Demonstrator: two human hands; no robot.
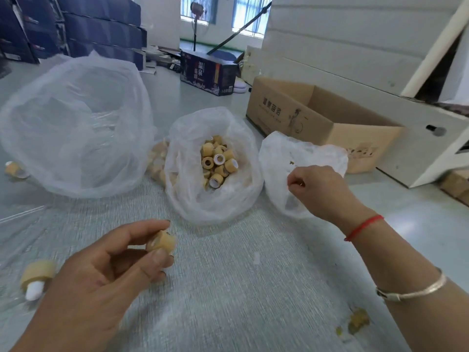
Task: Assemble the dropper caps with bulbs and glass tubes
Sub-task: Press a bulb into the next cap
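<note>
While the left hand (101, 265) is pinching one wooden cap (162, 242) between thumb and fingertips above the mat (253, 288), the right hand (319, 189) is reaching into the small right-hand bag (281, 158), fingers curled; whether it is holding anything, I cannot tell. Judging by this, a bulb is being fetched, and pressing it into the cap is coming next. Spare caps (218, 161) are lying in the middle bag (187, 189).

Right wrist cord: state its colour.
Red, a thin cord around the right wrist; head view shows it.
</note>
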